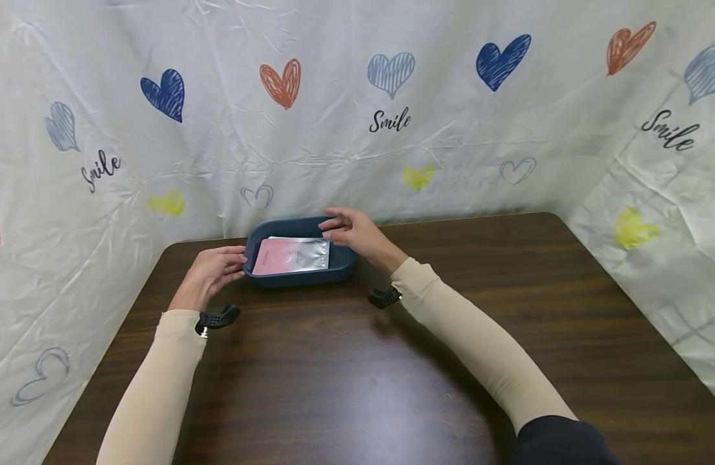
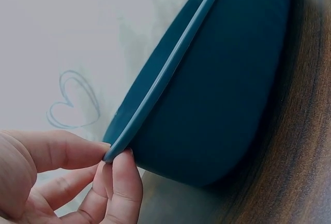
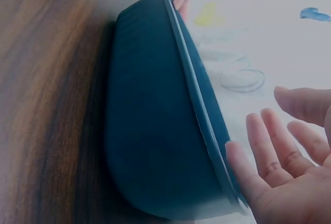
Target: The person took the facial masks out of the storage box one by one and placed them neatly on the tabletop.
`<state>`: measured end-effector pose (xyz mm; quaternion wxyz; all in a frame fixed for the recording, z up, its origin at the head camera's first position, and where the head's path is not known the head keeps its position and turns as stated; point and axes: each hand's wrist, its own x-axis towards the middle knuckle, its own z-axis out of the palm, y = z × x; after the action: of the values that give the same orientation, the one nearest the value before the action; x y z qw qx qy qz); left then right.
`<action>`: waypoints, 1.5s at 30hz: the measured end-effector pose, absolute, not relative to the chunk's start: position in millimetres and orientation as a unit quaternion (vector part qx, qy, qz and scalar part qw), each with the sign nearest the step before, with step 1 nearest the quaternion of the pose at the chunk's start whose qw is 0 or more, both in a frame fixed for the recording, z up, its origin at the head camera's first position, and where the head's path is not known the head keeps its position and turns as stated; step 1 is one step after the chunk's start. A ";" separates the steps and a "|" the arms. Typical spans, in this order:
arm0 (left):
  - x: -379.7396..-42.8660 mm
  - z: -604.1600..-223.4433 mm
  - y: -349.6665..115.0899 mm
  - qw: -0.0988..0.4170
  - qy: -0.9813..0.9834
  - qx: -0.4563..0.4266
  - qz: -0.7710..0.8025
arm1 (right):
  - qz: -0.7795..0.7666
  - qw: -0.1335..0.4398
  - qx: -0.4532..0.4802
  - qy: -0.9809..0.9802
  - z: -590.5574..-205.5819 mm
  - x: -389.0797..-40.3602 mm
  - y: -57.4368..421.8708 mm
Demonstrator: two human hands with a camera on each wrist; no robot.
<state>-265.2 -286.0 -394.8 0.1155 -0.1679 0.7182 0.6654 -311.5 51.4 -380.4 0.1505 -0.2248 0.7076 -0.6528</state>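
A dark blue oval basket (image 1: 301, 279) stands at the back of the brown table, with flat pink and silver foil packets (image 1: 291, 256) lying inside it. At its left end, my left hand (image 1: 214, 268) pinches the rim between thumb and fingers, as the left wrist view shows of the basket (image 2: 207, 89). Over the right end is my right hand (image 1: 363, 237), its fingers spread and holding nothing. In the right wrist view that hand (image 3: 289, 167) has its little finger close to the rim; whether it touches, I cannot tell.
The wooden table (image 1: 357, 361) stretches forward and to the right of the basket. A white curtain (image 1: 334, 142) printed with hearts and "Smile" hangs right behind the basket and along both sides. Black straps (image 1: 217, 318) sit on both wrists.
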 end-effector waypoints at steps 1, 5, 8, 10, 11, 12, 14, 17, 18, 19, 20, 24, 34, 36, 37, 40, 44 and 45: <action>-265.5 -394.6 -286.0 0.115 0.719 -0.167 0.664 | -0.655 0.153 -0.221 0.706 -380.7 -312.9 49.9; -267.0 -393.8 -285.8 0.111 0.720 -0.170 0.664 | -0.659 0.160 -0.218 0.702 -383.1 -319.5 43.3; -268.2 -394.0 -286.0 0.109 0.719 -0.173 0.664 | -0.651 0.160 -0.217 0.710 -384.8 -324.1 37.4; -268.8 -395.0 -286.1 0.108 0.721 -0.174 0.662 | -0.641 0.160 -0.212 0.720 -386.2 -326.7 32.9; -268.8 -395.5 -286.0 0.108 0.722 -0.173 0.661 | -0.635 0.160 -0.207 0.727 -386.7 -327.6 30.7; -268.8 -396.0 -285.9 0.107 0.724 -0.173 0.660 | -0.630 0.161 -0.203 0.732 -387.4 -328.5 28.5; -268.8 -397.3 -286.0 0.105 0.724 -0.172 0.660 | -0.621 0.165 -0.193 0.741 -389.1 -330.2 23.9; -268.0 -398.4 -285.1 0.103 0.725 -0.170 0.660 | -0.618 0.182 -0.173 0.745 -390.7 -330.4 18.8; -267.6 -398.5 -284.6 0.102 0.725 -0.168 0.660 | -0.620 0.188 -0.166 0.743 -391.1 -330.2 17.6; -267.4 -398.5 -284.1 0.101 0.725 -0.167 0.660 | -0.622 0.194 -0.159 0.742 -391.6 -330.1 16.6; -267.0 -398.2 -283.4 0.101 0.725 -0.168 0.660 | -0.622 0.198 -0.152 0.742 -391.8 -329.7 15.7; -266.5 -397.5 -282.2 0.101 0.728 -0.171 0.656 | -0.629 0.206 -0.143 0.736 -391.1 -328.0 13.4; -266.5 -396.8 -282.6 0.097 0.734 -0.171 0.651 | -0.643 0.157 -0.141 0.736 -396.0 -327.8 12.4; -267.0 -397.3 -283.3 0.097 0.736 -0.169 0.649 | -0.648 0.141 -0.136 0.736 -396.7 -327.8 13.0; -267.1 -397.3 -283.4 0.097 0.737 -0.169 0.648 | -0.651 0.134 -0.133 0.736 -397.2 -328.2 13.4; -267.8 -397.9 -283.6 0.097 0.738 -0.169 0.647 | -0.662 0.122 -0.131 0.728 -396.8 -328.2 14.2; -268.2 -397.8 -282.5 0.097 0.738 -0.174 0.645 | -0.671 0.127 -0.127 0.719 -395.5 -328.4 15.0; -268.2 -397.7 -282.1 0.097 0.738 -0.176 0.644 | -0.675 0.133 -0.125 0.715 -395.1 -328.6 15.2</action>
<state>-268.2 -282.1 -397.7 0.0970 -0.1757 0.7380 0.6443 -328.6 15.2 -395.1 0.1327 -0.1252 0.7153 -0.6746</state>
